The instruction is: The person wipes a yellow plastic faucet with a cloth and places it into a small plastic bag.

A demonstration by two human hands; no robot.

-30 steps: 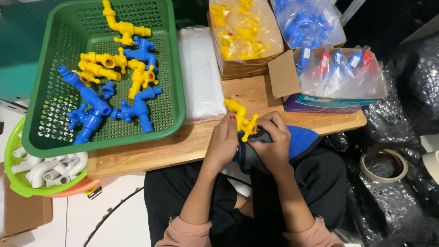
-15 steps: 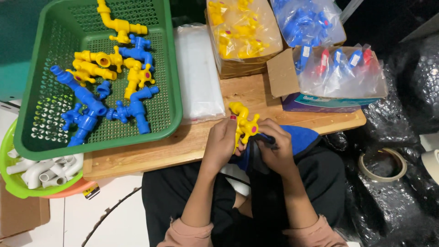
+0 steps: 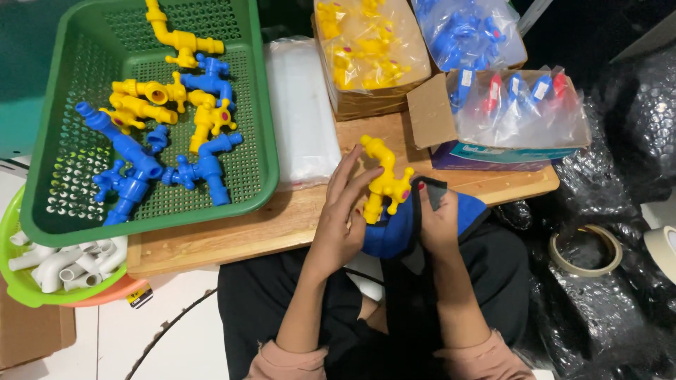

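Two hands on one yellow tap (image 3: 384, 181), held just off the tabletop's (image 3: 296, 218) near edge, right of centre. Left hand (image 3: 338, 218) has fingers spread fairly wide against the tap's left side; right hand (image 3: 436, 218) is closed around a blue-and-black cloth (image 3: 401, 232) bunched under the tap. Looks like a wipe or wrap step mid-way; my guess is the next move needs the tap steadied by the left hand while the cloth works round the spout and handle. Green basket (image 3: 260, 141) at the tabletop's left end holds loose yellow and blue taps. Clear bags (image 3: 303, 112) lie mid-tabletop, boxes (image 3: 429, 116) of bagged taps along the far edge. Floor: tape roll (image 3: 586, 250) and bubble wrap (image 3: 634, 141) right, lime basket (image 3: 14, 288) of white fittings left.
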